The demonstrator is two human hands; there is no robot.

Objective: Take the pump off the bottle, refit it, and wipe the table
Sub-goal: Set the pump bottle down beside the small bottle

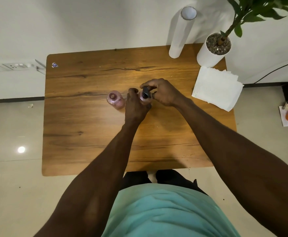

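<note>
Two pink bottles stand near the middle of the wooden table [92, 134]. The left bottle [115, 100] is uncapped, its round mouth showing, and no hand touches it. The right bottle [145, 98] carries a dark pump [145, 92] on top. My left hand [136, 106] wraps around the right bottle's body from the near side. My right hand [163, 92] curls over the pump, fingers pinching its head and collar. Most of the right bottle is hidden by both hands.
A stack of white paper towels [216, 88] lies at the table's right edge. A tall white roll [181, 31] and a white potted plant [213, 48] stand at the back right corner. A small sticker [54, 65] sits at the back left.
</note>
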